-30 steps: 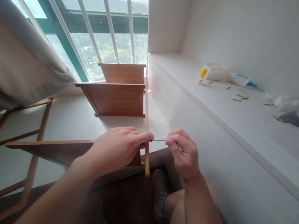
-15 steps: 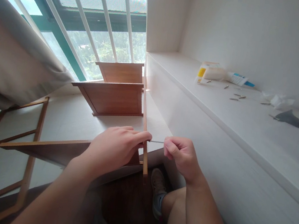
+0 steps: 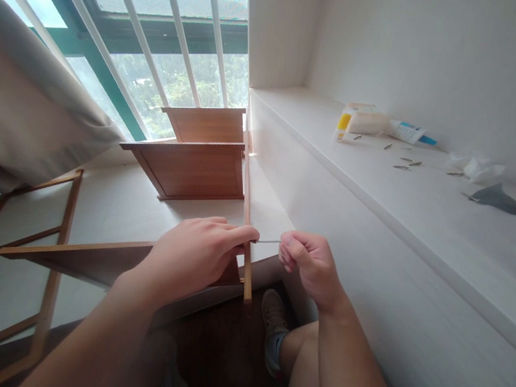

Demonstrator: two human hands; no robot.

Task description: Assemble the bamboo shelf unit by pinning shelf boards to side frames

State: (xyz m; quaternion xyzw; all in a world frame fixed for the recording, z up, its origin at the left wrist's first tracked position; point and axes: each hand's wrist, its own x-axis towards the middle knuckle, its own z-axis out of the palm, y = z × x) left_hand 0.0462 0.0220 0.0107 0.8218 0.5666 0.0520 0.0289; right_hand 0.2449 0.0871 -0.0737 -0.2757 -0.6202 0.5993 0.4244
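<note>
A white shelf (image 3: 425,244) runs right of the wooden rail (image 3: 247,276). A ladder-like frame (image 3: 66,220) stands well left of the rail, with brown panels (image 3: 193,170) between. The left hand (image 3: 196,246) has its grip closed on the rail; the right hand (image 3: 309,263), just right of the rail, pinches a thin rod (image 3: 270,241) reaching the left fingertips there. Small metal pieces (image 3: 401,167) lie on the shelf, right of the rail.

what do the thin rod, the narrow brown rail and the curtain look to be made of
Thin rod: probably steel, slim, straight and metallic grey. Narrow brown rail: likely wood, smooth and perhaps varnished, by its warm brown tone; grain is too fine to make out. Curtain: apparently fabric, smooth greyish beige, draping in soft folds.
</note>
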